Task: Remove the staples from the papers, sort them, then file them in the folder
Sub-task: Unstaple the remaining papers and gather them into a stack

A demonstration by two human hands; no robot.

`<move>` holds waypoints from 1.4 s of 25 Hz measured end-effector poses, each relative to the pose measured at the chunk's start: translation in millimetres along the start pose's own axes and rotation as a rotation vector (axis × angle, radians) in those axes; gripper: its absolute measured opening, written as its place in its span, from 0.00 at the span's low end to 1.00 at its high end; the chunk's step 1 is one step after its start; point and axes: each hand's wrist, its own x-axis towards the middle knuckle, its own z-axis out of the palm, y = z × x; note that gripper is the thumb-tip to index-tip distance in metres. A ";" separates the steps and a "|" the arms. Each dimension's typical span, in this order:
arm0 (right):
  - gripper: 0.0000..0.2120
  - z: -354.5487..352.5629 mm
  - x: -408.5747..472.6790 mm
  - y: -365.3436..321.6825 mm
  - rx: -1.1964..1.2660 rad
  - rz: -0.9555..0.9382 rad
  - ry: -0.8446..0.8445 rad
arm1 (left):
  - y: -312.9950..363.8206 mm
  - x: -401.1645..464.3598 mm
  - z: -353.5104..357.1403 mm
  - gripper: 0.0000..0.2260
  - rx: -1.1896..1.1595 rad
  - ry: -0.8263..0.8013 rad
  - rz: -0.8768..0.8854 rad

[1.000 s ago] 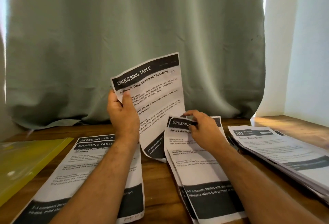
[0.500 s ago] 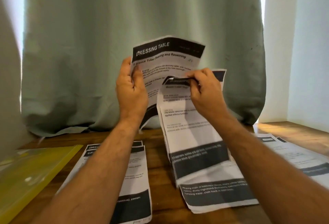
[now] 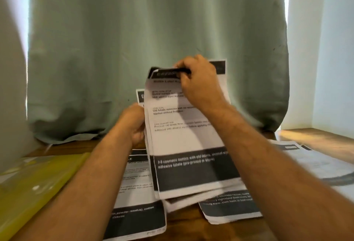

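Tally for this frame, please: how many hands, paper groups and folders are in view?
Hands: 2, left hand and right hand
Paper groups: 4, held sheets, left pile, middle pile, right pile
Yellow folder: 1
Total: 7

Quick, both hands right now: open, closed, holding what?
Left hand: closed grip on the left edge of the raised paper stack.
Right hand: pinching the stack's folded top edge.
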 end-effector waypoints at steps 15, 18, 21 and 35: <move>0.11 69.0 -102.6 49.6 -0.012 0.276 -0.401 | -88.1 -13.9 -32.1 0.09 0.057 0.160 -0.161; 0.12 65.2 -102.7 50.0 -0.016 0.258 -0.360 | -86.7 -12.1 -31.2 0.10 -0.004 0.208 -0.150; 0.12 68.4 -106.6 45.4 -0.033 0.209 -0.331 | -85.2 -14.3 -26.5 0.12 0.017 0.210 -0.100; 0.12 79.6 -118.1 33.7 -0.103 0.180 -0.394 | -77.8 -15.7 -29.1 0.11 -0.036 0.239 0.052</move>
